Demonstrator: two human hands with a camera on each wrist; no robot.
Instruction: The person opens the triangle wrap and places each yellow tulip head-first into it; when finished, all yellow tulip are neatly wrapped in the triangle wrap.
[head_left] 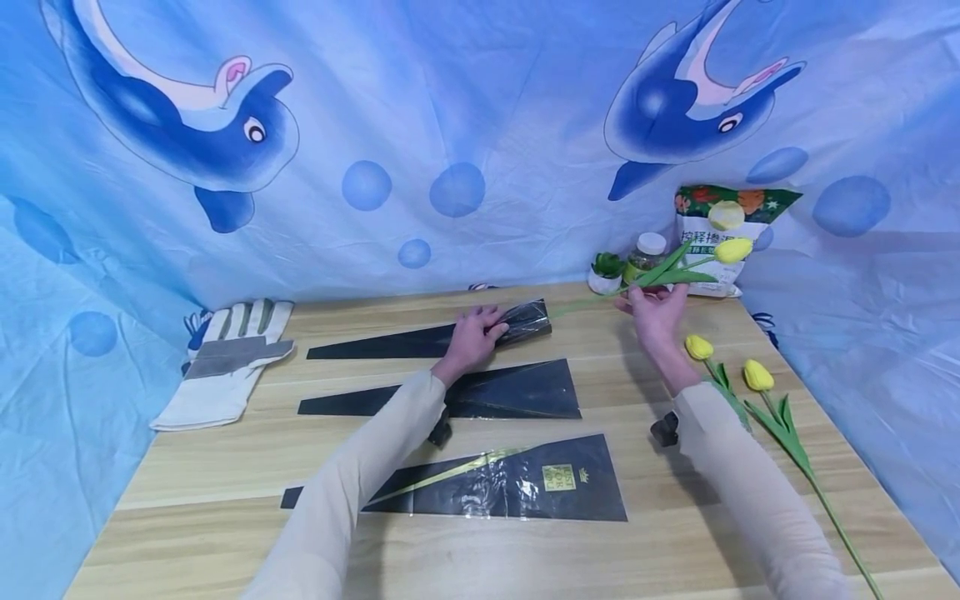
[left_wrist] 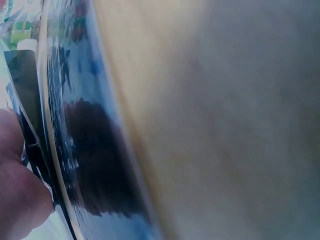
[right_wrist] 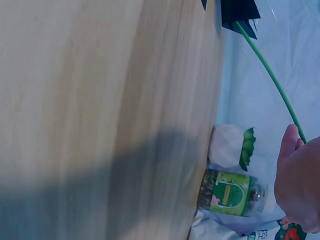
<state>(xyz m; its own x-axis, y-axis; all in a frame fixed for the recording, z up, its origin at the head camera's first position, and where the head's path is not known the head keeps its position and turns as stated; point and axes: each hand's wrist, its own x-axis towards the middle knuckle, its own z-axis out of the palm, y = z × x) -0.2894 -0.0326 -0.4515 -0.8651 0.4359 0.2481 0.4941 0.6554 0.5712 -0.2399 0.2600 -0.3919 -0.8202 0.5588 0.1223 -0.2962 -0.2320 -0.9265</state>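
Near the back of the table, my left hand (head_left: 472, 337) grips a black flower sleeve (head_left: 405, 343) close to its wide end. The left wrist view shows the thumb or a finger (left_wrist: 25, 200) against the dark film (left_wrist: 27, 80). My right hand (head_left: 658, 321) pinches a yellow artificial tulip (head_left: 733, 250) below its leaves, blossom pointing right. Its green stem (right_wrist: 272, 77) runs into the mouth of the sleeve in the right wrist view; how deep it reaches is hidden. Two more yellow tulips (head_left: 758, 375) (head_left: 699, 347) lie by the right forearm.
A second black sleeve (head_left: 517, 387) and a third with gold print (head_left: 525, 483) lie flat in front. White-and-grey work gloves (head_left: 232, 367) rest at left. A small potted succulent (head_left: 606, 271), a lidded jar (head_left: 647, 254) and a printed bag (head_left: 716, 233) stand at the back right.
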